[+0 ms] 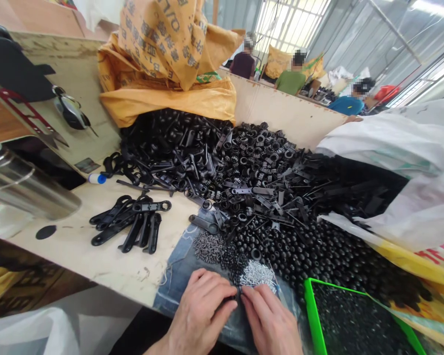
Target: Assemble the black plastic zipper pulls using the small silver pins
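Left hand (207, 308) and right hand (269, 318) sat close together by the silver screws (258, 274)

The left thumb and fingers were pinched on a small dark piece (229, 298), right near the right fingertips. The bit that showed lay sideways and pointed toward the right hand, but the fingers hid most of it, so I could not tell its long side for sure. The right fingers were bent with their tips close together, and I could not tell if they held anything.

The screws were heaped up right past the right fingers, in the way on that side. Tiny black bits (232, 261) sat just past the gap between the hands, and little gray bits (209, 246) lay past the left hand. A blue cloth (177, 278) was under both hands. Right of the right hand was a green tray (311, 310). Past the screws, round black balls (299, 251) were spread out. Farther from the hands was a big heap of black parts (207, 162), with an orange sack (170, 98) behind it. Out past the left hand, black handles (132, 231) lay in a messy bunch, near a shiny metal cup (33, 187).
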The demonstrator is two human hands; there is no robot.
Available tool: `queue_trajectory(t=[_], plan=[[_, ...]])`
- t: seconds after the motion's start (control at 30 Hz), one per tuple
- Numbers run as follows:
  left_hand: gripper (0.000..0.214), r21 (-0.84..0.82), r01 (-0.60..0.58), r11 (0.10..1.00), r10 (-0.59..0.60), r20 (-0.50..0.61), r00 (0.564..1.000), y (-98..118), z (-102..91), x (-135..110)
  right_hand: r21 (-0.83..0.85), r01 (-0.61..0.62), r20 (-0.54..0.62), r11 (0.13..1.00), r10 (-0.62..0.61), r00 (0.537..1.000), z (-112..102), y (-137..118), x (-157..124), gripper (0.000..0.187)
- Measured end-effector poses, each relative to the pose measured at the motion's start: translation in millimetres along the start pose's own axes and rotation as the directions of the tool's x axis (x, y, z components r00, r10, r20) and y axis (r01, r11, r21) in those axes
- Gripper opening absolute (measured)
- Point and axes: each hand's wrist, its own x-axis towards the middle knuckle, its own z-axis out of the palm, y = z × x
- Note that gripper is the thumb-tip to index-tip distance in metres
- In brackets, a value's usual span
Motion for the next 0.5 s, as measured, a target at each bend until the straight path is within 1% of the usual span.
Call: queue_trajectory(t=[0.13,0.2,0.27,0.37,0.5], plan=[[0.014,-0.004,-0.013,1.0,0.013,-0.026,1.0,-0.9,1.1,-0.6,-0.025,0.042,0.037,0.999,-0.041,0.998,-1.5,-2.1,6.4,0.042],[0.013,-0.017,-0.012,1.0,0.012,-0.024,1.0,-0.8,1.1,-0.6,-0.031,0.052,0.012,0.998,-0.052,0.999,-0.9,-2.2,6.9,0.04],[0.011,-0.03,-0.011,0.999,0.01,-0.019,1.0,-0.5,0.5,-0.4,-0.013,0.035,-0.03,0.999,-0.036,0.999,-0.1,-1.7,5.6,0.035],[0.01,-0.033,-0.004,0.999,0.003,-0.019,1.0,0.1,-0.9,0.3,0.121,-0.041,-0.044,0.992,0.047,0.998,0.1,-1.1,1.3,0.025],[0.01,-0.02,0.002,1.0,-0.002,-0.006,1.0,1.5,-3.2,1.7,0.347,-0.168,0.004,0.923,0.177,0.984,-3.3,-3.9,-1.9,0.018]])
